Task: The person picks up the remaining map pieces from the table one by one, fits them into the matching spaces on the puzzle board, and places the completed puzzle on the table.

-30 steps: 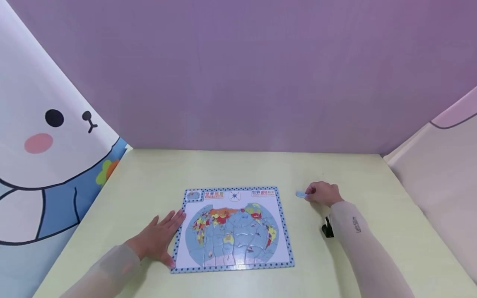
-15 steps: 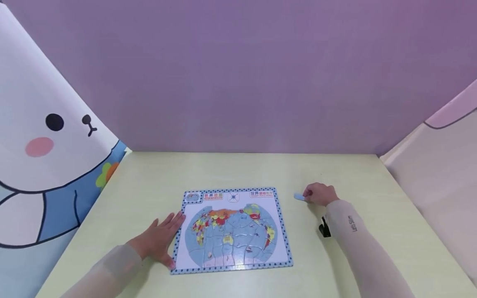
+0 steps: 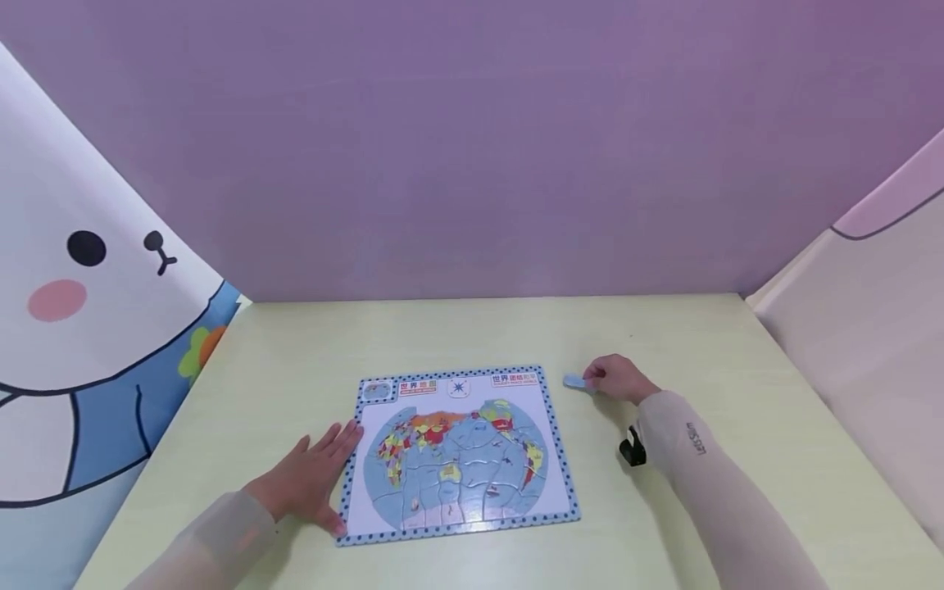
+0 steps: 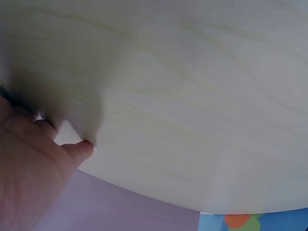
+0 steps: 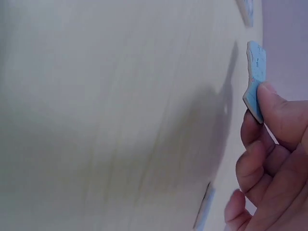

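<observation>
A world map jigsaw puzzle (image 3: pixel 487 451) in a white board with a dotted blue border lies flat on the table. White board shows in a notch along the map's upper edge. My left hand (image 3: pixel 306 479) rests at the board's left edge, fingers extended and thumb at the lower corner; the left wrist view shows only part of this hand (image 4: pixel 36 154). Beyond the board's upper right corner, my right hand (image 3: pixel 619 378) pinches a light blue puzzle piece (image 3: pixel 575 382) between thumb and finger. In the right wrist view the piece (image 5: pixel 256 67) is held just above the table.
The pale wooden table (image 3: pixel 310 336) meets a purple wall (image 3: pixel 472 164) at the back. A cartoon-printed panel (image 3: pixel 81 344) stands on the left and a pale one (image 3: pixel 870 328) on the right. A black device (image 3: pixel 632 448) sits at the right wrist.
My right hand has moved slightly left with the puzzle piece, nearer the board's upper right corner. The left hand keeps its place on the board's edge. The head view has shifted slightly.
</observation>
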The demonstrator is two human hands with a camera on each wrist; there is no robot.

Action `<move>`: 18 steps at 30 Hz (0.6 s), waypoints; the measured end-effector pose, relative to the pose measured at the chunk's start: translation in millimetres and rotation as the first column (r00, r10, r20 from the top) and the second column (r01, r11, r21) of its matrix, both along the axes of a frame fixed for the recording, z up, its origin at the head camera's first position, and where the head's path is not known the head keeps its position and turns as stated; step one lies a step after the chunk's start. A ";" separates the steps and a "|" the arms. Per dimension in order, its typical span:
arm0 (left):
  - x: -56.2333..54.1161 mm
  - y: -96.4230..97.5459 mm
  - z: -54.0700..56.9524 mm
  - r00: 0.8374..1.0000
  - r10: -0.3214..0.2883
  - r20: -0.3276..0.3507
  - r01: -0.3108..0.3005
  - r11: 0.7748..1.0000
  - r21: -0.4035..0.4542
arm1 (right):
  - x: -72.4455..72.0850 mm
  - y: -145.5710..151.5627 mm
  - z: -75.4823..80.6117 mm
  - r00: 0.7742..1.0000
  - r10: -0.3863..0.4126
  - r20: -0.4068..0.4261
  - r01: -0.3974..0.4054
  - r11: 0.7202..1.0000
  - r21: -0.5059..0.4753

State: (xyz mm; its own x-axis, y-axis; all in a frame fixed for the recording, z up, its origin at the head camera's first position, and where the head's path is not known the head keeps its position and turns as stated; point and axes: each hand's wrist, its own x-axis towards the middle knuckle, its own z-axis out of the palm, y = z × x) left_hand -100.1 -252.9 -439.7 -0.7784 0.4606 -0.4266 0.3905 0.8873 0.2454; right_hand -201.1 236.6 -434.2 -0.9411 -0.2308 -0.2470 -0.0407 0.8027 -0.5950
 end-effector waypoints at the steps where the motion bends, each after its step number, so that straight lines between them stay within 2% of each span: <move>1: 0.3 0.1 0.4 1.000 0.002 0.004 -0.002 1.000 0.000 | 0.8 -2.7 1.2 1.000 0.003 -0.005 -0.003 1.000 -0.007; 7: -0.1 0.7 2.4 0.999 0.014 0.029 -0.014 1.000 -0.011 | 2.9 -16.8 6.7 1.000 0.001 -0.004 -0.001 1.000 -0.030; 12: -1.2 1.6 4.8 1.000 0.014 0.023 -0.014 1.000 0.002 | 2.0 -25.3 11.6 1.000 -0.012 0.024 0.013 0.999 -0.052; 18: -0.9 2.5 2.6 1.000 0.015 0.019 -0.015 1.000 -0.014 | 2.0 -32.4 16.8 0.999 0.013 0.037 -0.011 0.999 -0.051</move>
State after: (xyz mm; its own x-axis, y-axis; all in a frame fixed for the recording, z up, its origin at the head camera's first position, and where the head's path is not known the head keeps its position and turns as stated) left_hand -101.0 -250.4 -437.1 -0.7767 0.4430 -0.4478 0.3726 0.8963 0.2405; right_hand -199.1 204.2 -417.3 -0.9287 -0.2549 -0.2692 -0.0270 0.7707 -0.6366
